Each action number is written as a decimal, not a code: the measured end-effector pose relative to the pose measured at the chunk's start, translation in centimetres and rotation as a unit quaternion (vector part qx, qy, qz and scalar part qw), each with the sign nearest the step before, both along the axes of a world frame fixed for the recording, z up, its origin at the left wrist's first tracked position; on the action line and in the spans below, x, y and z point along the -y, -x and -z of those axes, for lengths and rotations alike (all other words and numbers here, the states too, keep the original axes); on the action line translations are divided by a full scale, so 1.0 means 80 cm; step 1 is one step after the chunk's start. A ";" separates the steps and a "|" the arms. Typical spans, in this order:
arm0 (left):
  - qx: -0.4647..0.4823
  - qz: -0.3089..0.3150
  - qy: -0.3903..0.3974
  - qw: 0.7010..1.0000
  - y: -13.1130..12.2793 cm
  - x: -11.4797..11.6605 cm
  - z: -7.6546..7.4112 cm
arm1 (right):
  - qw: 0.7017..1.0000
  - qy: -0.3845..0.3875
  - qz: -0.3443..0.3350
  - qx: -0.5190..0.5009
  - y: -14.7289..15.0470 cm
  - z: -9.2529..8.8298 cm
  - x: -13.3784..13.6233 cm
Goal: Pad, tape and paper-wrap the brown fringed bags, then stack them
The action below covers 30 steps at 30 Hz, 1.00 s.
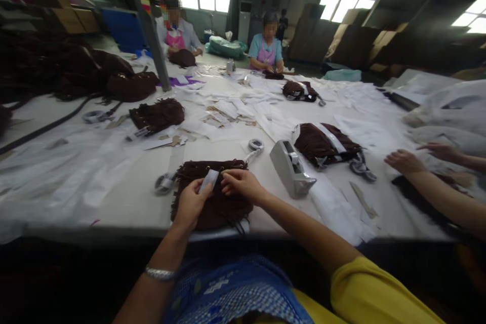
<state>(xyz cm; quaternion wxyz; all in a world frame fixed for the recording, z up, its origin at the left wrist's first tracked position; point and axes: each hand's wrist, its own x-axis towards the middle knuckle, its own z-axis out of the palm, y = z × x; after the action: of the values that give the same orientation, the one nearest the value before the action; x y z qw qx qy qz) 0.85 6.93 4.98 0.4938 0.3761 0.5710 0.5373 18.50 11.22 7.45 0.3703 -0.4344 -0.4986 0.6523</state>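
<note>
A dark brown fringed bag (212, 210) lies flat on the table in front of me, under both hands. My left hand (192, 201) pinches a small whitish tag (208, 181) over the upper part of the bag. Just right of the tag, my right hand (241, 185) has its thumb and fingers pressed together near the bag's top edge; whatever they hold is too small to make out. Wrapped grey rings (164, 183) lie at the bag's left side, and another wrapped coil (255, 146) rests beyond its upper right corner.
Right of the bag stands a grey tape dispenser (290, 169). Behind it lies another brown bag (328, 143) with a white band. A co-worker's hands (408, 161) work at the right. Two people sit across the table among scattered white papers (228, 109). A metal post (152, 25) rises at the left.
</note>
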 end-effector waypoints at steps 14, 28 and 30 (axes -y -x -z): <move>-0.012 0.012 0.009 1.000 0.006 -0.002 0.014 | 0.939 -0.014 0.273 0.206 -0.275 -0.021 0.030; -0.006 0.008 0.023 1.000 0.009 -0.003 0.019 | 0.911 -0.013 0.400 0.099 -0.254 -0.034 0.092; -0.004 0.006 0.026 1.000 0.008 -0.003 0.017 | 0.907 -0.024 0.399 0.132 -0.252 -0.036 0.095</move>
<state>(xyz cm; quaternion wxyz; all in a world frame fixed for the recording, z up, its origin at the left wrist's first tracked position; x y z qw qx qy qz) 0.20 7.18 3.65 0.5044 0.3686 0.5848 0.5174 38.65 3.60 10.29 0.5409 -0.6706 -0.3434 0.3740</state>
